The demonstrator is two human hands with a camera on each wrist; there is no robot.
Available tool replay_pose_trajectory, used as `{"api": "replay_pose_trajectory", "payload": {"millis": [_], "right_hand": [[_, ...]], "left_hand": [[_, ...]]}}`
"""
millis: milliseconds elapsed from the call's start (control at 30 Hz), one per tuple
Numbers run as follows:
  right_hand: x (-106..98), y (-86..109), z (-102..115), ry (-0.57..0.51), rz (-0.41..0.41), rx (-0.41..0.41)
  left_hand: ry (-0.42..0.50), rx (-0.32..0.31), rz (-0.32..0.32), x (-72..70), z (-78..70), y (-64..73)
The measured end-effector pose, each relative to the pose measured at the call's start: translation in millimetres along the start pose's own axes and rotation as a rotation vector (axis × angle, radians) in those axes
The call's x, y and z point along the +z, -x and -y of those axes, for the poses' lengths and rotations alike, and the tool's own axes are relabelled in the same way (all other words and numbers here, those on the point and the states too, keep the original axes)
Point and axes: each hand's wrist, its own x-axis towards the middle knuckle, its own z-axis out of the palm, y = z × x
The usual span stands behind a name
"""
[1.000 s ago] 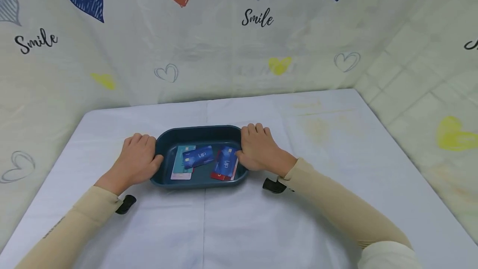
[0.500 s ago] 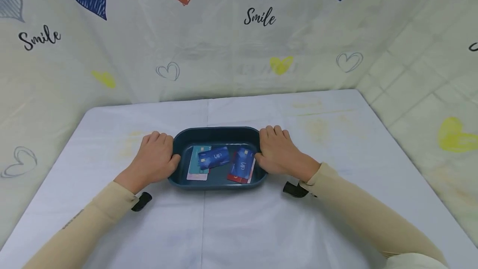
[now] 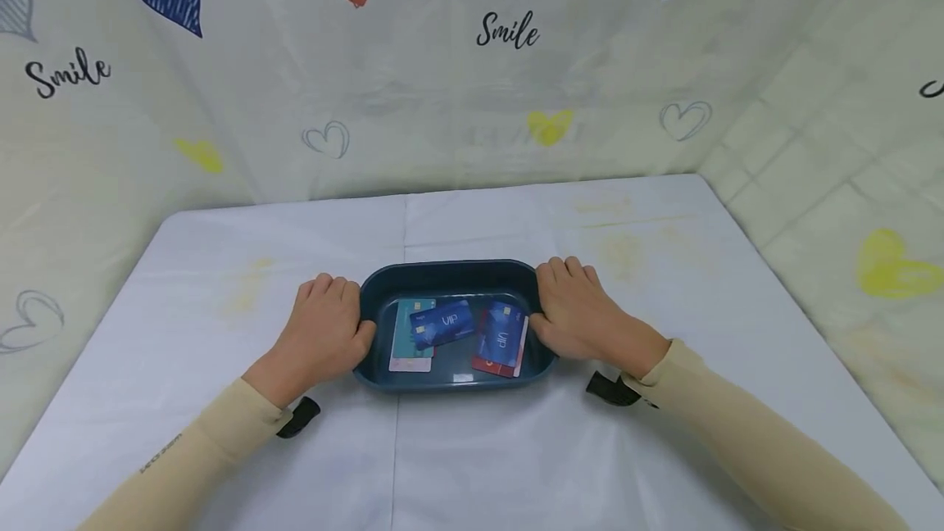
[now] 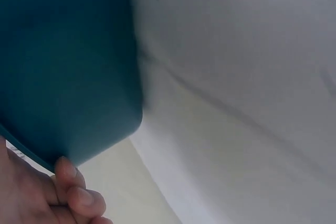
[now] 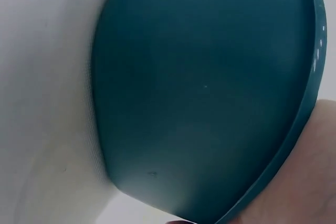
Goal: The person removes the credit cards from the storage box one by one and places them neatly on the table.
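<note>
Two-handed hold here. Left grip [image 3: 315, 333] curled round left end of dark teal tray [image 3: 450, 279], mid white surface [image 3: 472, 465], can't tell if lifted. Tray's shifted right since second ago, contents riding along in same layout, so looks like whole-tray move tbh: teal card [image 3: 404, 330], blue VIP card [image 3: 444, 324] overlapping it, second VIP card [image 3: 503, 333] over red card [image 3: 492, 366]. Right grip [image 3: 586, 318] curled round right end, hiding rim. Around: black gadgets [image 3: 298, 418] under both cuffs, heart-print backdrop [image 3: 442, 105] behind.
</note>
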Motion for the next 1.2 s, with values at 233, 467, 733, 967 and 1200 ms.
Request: {"api": "replay_pose_trajectory", "payload": {"millis": [233,467,733,967,1200], "right_hand": [[-1.9,17.4,-5.8,0.008,-0.004,0.016],[-1.9,28.2,-12.5,-0.002,-0.011,0.032],[-3.0,33.2,-18.9,-0.008,0.009,0.034],[-5.3,32.3,-24.4,-0.021,0.028,0.032],[-4.9,29.0,-28.3,-0.031,0.017,0.034]], "left_hand": [[-0.012,0.029,-0.038,3.3,-15.1,4.8],[-0.007,0.057,-0.080,7.8,-25.3,3.5],[0.008,0.055,-0.087,12.7,-32.2,3.4],[0.013,0.052,-0.092,14.3,-35.3,1.2],[0.064,0.022,-0.058,11.3,-37.4,-1.0]]}}
